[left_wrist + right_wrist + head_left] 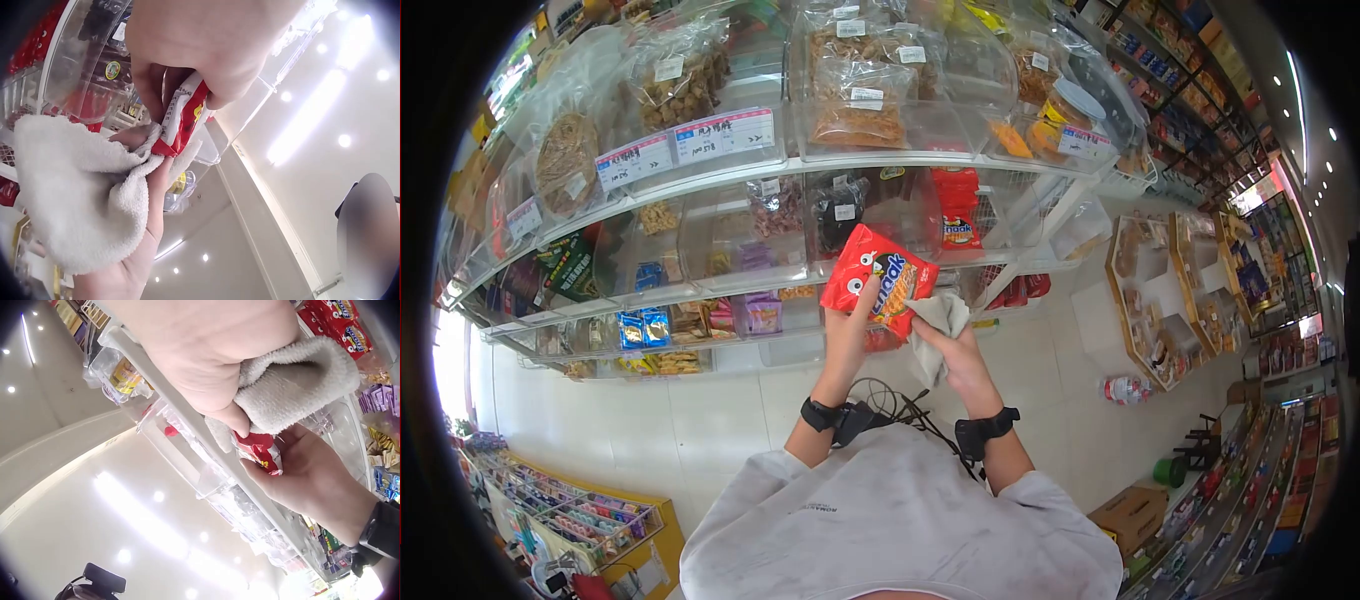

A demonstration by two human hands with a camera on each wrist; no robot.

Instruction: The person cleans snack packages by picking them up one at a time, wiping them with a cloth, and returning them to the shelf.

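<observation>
A red snack bag (862,262) with cartoon eyes and lettering is held up in front of the shelf bins. My left hand (847,340) grips it by the lower left side, with the thumb lying across its front. In my right hand (965,365) is a light grey cloth (945,315), pinched against the bag's right edge. Seen from the left wrist, the cloth (75,194) hangs in folds beside the bag (186,119). In the right wrist view the cloth (300,384) partly covers the bag (259,450), and my left hand (312,469) supports it from the other side.
Clear-walled shelf bins (745,240) with packaged snacks stand in front, more red bags (957,205) among them. Price labels (725,133) line the upper shelf. Black cables (900,400) hang near my waist. A cardboard box (1130,518) and a wrapped bottle pack (1127,390) are on the right.
</observation>
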